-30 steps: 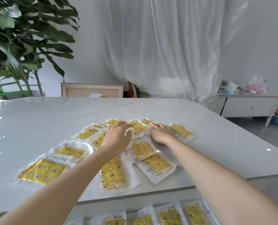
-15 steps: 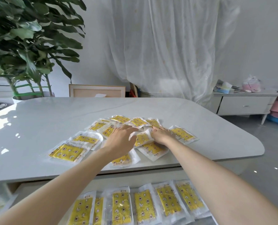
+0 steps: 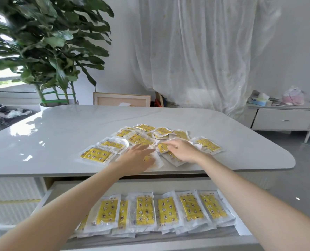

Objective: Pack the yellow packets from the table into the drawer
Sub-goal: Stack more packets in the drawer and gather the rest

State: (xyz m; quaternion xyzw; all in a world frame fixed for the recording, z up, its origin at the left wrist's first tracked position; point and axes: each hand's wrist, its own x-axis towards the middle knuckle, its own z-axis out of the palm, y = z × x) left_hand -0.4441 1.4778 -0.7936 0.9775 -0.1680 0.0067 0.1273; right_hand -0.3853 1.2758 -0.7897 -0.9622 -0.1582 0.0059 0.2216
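Both hands reach over the loose heap of yellow packets (image 3: 141, 137) in the middle of the frame, on the white bench (image 3: 60, 127). The left hand (image 3: 138, 157) lies flat with its fingers (image 3: 147, 147) spread and open, pressing on a packet near the bench's front edge (image 3: 155, 161) without gripping it. The right hand (image 3: 182, 149) curls its fingers (image 3: 168, 143) over a packet at the centre of the heap (image 3: 163, 148); whether they have actually closed on it I cannot tell, since the fingertips blur into the wrapper.

Along the bottom of the frame the open drawer (image 3: 245, 232) already holds a row of packets (image 3: 145, 211) lying side by side and overlapping.

The wrappers look glossy and slippery, and they overlap one another in the heap. Drawing one out could drag its neighbours along, and the packet under the left palm sits close enough to the bench edge that a careless sweep might push it off, possibly past the drawer and onto the floor. A loose pinch on a slick wrapper could also let it slip on the way down.
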